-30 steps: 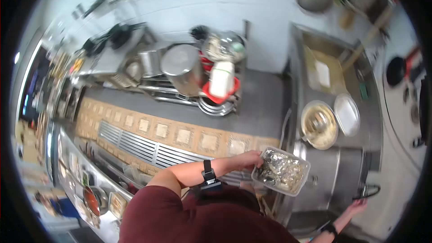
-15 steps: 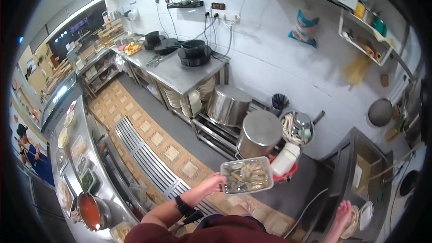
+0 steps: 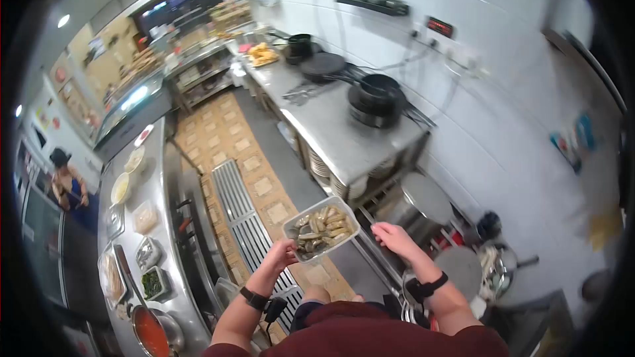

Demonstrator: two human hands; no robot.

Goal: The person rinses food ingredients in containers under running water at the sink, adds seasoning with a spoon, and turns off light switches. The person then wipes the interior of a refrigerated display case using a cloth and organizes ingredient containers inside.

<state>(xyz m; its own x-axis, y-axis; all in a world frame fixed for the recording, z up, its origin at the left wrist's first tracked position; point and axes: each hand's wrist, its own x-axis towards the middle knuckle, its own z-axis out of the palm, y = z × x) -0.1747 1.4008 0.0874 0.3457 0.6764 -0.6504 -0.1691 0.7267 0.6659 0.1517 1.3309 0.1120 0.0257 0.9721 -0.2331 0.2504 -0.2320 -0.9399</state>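
Observation:
A clear rectangular plastic container (image 3: 331,246) is held in front of my body, over the floor. Inside lie several elongated brownish-grey pieces (image 3: 324,222), whose kind I cannot make out. My left hand (image 3: 283,252) grips the container's left side. On the other side, my right hand (image 3: 395,238) is raised close to the container but apart from it. Its fingers point toward the container, a little apart, and nothing shows in them.
At left, a steel counter (image 3: 153,188) bears a pot of red sauce (image 3: 151,332), a tub of greens (image 3: 154,283) and other containers. Pans (image 3: 376,99) sit on the far steel table (image 3: 317,116). A large steel pot (image 3: 426,198) stands right. Another person (image 3: 69,182) is at far left.
My view has turned toward the right-hand wall's far end. My right hand has come from beside the sink to near the container, which my left hand still holds.

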